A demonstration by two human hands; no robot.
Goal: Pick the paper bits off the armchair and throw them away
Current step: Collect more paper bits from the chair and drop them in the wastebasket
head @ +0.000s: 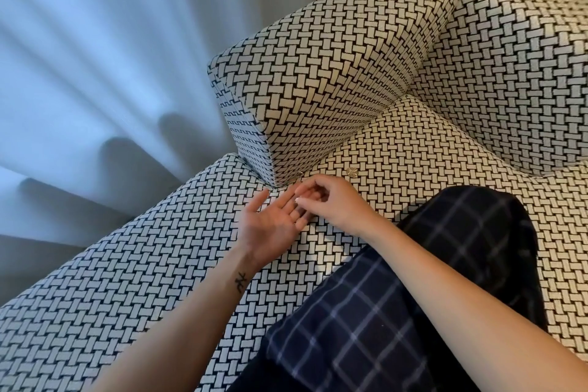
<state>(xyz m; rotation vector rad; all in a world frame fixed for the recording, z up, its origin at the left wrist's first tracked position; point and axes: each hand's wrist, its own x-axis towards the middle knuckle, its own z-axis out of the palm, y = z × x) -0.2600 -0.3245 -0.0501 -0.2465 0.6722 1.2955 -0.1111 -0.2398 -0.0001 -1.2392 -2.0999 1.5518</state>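
The armchair (413, 149) is covered in a black-and-white woven pattern. A small beige paper bit (351, 171) lies on the seat cushion near the armrest base. Another tiny paper bit (300, 173) sits in the crease under the armrest (318, 73). My left hand (270, 223) lies palm up on the seat, fingers straight. My right hand (334, 200) hovers over the left fingers with its own fingers curled, pinching a tiny white paper bit (299, 199) at the fingertips.
My leg in dark checked trousers (397, 296) rests on the seat at the lower right. A pale curtain (95, 57) hangs to the left of the chair. The chair's backrest (509, 57) rises at the upper right.
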